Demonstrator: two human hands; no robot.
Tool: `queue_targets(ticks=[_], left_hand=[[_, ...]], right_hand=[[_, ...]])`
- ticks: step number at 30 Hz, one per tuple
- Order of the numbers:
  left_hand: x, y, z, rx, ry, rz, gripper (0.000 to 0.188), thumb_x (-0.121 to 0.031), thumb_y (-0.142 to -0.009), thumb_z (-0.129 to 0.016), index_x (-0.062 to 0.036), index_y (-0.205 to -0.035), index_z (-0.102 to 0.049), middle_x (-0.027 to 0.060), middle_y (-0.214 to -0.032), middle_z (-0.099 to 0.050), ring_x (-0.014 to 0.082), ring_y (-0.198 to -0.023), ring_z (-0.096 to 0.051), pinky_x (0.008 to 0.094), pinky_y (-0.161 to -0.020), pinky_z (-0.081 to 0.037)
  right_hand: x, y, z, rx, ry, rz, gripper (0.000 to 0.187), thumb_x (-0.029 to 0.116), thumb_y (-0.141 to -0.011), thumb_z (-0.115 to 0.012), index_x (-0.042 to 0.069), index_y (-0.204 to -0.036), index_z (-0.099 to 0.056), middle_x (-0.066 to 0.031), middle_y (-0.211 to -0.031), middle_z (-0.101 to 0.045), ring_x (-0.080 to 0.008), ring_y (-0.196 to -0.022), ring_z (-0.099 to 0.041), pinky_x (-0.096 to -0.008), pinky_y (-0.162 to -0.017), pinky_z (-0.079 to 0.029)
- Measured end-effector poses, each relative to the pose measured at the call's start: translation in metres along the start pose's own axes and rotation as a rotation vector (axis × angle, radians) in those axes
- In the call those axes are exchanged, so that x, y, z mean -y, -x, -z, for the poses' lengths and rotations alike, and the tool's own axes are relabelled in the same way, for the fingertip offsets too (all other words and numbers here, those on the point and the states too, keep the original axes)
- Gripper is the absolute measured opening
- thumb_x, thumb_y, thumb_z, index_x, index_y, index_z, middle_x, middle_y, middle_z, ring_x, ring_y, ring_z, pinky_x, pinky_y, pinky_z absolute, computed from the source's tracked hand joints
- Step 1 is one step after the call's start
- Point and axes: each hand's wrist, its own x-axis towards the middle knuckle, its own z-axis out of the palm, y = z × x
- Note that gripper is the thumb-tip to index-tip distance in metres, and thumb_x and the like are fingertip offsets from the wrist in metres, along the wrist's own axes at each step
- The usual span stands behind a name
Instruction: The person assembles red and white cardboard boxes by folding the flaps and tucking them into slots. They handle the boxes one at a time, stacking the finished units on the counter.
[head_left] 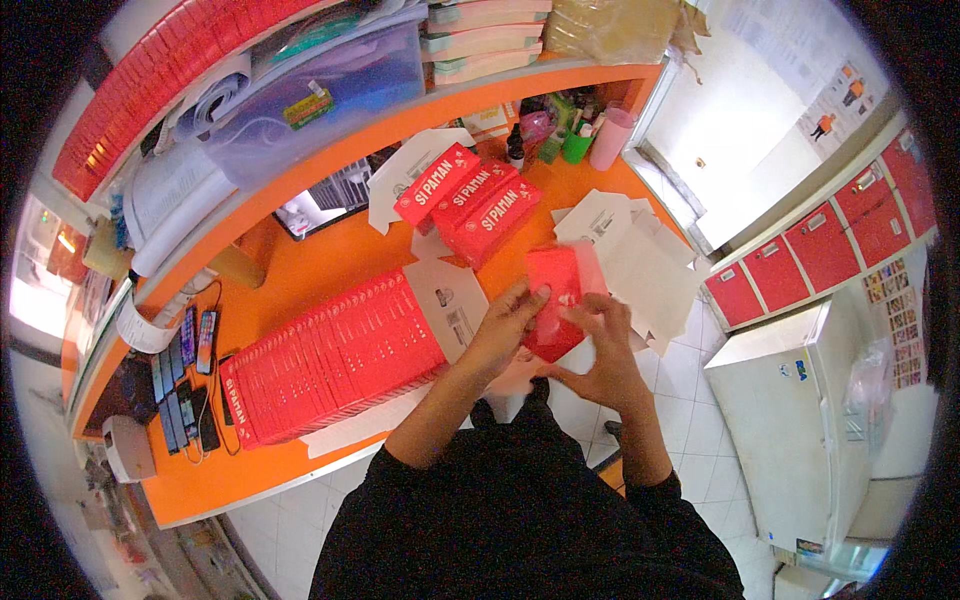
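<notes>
Above the desk's front edge, I hold a small red carton point(552, 305) in front of me, its upper right part smeared by motion. My left hand point(507, 325) grips its left side, thumb on the front face. At the right side, my right hand point(605, 345) has its fingers bent against the card and its thumb by the lower edge. A long row of flattened red cartons point(330, 350) stands on edge to the left. Farther back, several formed red boxes point(485, 205) lie together. White unprinted-side card sheets point(640, 265) lie beyond my right hand.
Phones point(190, 340) with cables lie at the orange desk's point(200, 490) left end, near a white device point(128, 448). A shelf above bears a blue plastic bin point(320, 100). Cups point(577, 147) stand at the back. A white fridge point(775, 390) and red lockers point(825, 245) are at right.
</notes>
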Motion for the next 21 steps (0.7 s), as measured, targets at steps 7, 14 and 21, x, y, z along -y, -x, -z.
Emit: queue_targets(ticks=[7,14,21], left_hand=[[-0.018,-0.005,0.005,-0.104,0.161,-0.081,0.028,-0.025,-0.095,-0.048,-0.0053,-0.114,-0.054,0.0050,-0.106,-0.060,0.0129,-0.090,-0.060,0.0275,-0.080,-0.049],[-0.032,0.013,-0.030,-0.183,-0.098,-0.074,0.029,-0.026,-0.097,-0.045,-0.0032,-0.112,-0.055,0.0043,-0.103,-0.061,0.0129,-0.090,-0.060,0.0289,-0.079,-0.050],[-0.025,0.006,-0.029,-0.147,-0.158,-0.240,0.027,-0.025,-0.097,-0.044,-0.0022,-0.104,-0.056,0.0041,-0.089,-0.062,0.0107,-0.073,-0.060,0.0257,-0.067,-0.052]], right_hand=[[-0.003,0.002,0.013,0.155,0.059,0.261,0.057,0.010,-0.061,-0.077,0.013,-0.113,-0.055,-0.0115,-0.117,-0.051,-0.0375,-0.116,-0.045,-0.0488,-0.098,-0.039],[0.002,-0.005,0.008,-0.182,-0.051,0.094,0.045,0.003,-0.062,-0.078,0.005,-0.103,-0.060,-0.0119,-0.115,-0.058,-0.0323,-0.113,-0.053,-0.0446,-0.097,-0.043],[-0.013,-0.008,0.009,-0.111,-0.090,0.194,0.034,0.003,-0.062,-0.080,0.002,-0.092,-0.065,-0.0117,-0.107,-0.062,-0.0322,-0.114,-0.053,-0.0414,-0.095,-0.046]])
